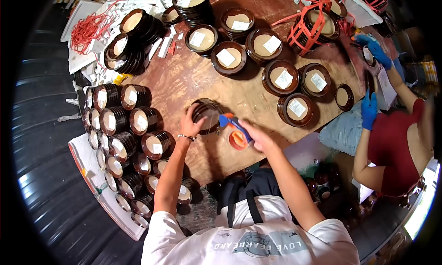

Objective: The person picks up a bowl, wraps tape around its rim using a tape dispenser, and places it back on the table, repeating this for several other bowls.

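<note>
On the wooden table, a stack of brown glazed plates [207, 116] lies on its side before me. My left hand [192, 124] rests on the left side of this stack, its fingers around the edge. A blue and orange tape dispenser [238, 128] is in the grip of my right hand [258, 136], its head against the stack's right side. An orange roll sits on the dispenser below the handle. Whether tape runs across the stack is hard to tell. Further stacks of plates with white labels [228, 59] stand beyond, towards the right.
Rows of plate stacks on their sides [141, 123] fill the table's left part. White scraps and red strapping [90, 32] lie at the upper left. A plate bundle tied with red strap [312, 27] is at the upper right. A co-worker's blue-gloved hands [370, 109] are at the right edge.
</note>
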{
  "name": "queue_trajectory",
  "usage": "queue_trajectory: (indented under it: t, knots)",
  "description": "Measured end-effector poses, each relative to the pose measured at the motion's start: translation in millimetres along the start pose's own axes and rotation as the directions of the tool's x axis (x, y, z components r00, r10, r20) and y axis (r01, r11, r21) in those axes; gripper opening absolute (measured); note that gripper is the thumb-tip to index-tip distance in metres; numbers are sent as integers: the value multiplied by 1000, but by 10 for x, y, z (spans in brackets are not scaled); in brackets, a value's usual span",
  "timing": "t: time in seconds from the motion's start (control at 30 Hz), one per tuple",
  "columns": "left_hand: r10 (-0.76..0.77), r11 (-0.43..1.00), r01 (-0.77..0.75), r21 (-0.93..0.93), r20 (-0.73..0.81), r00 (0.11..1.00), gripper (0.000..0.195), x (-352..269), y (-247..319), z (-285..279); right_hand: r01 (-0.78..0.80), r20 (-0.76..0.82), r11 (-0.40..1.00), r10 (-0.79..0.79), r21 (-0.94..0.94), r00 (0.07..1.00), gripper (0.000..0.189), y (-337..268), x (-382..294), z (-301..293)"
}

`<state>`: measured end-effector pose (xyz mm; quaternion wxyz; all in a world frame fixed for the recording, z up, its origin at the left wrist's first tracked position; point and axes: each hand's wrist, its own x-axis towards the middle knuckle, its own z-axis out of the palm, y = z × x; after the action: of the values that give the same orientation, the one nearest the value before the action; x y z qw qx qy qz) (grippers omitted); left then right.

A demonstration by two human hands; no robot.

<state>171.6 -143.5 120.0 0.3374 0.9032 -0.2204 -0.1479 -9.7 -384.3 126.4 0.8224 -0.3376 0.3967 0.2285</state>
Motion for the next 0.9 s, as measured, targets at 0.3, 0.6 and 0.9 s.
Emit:
queue_trajectory:
  t: [0.3, 0.6, 0.9]
  knots:
    - [-160, 984, 149, -96, -119, 980, 57, -217, 81, 220, 289, -254, 938, -331, -192, 909, 47, 578, -237, 250]
    - [-725, 485, 375, -790, -123, 677, 50, -795, 217, 500, 261, -161, 839, -376, -478, 913, 52, 664, -732, 401]
    - [-818, -125, 207, -970, 219, 532, 61, -1507, -125, 668, 223, 77, 348, -388, -911, 919, 54, 296, -553, 650]
